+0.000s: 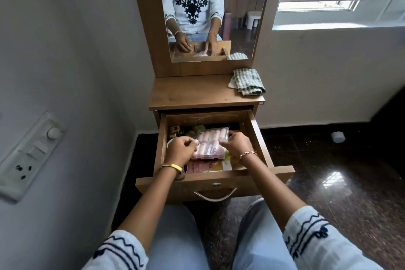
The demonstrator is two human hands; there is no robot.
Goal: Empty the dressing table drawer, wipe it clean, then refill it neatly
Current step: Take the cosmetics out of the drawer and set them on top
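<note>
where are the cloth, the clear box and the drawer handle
cloth (247, 82), head view, middle of the folded checked fabric
clear box (211, 142), head view, centre of its lid
drawer handle (215, 197), head view, middle of the curved bar

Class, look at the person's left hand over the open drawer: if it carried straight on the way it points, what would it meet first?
Most likely the clear plastic case: the left hand points rightwards at its near-left edge, apparently almost touching, though depth is unclear.
</note>
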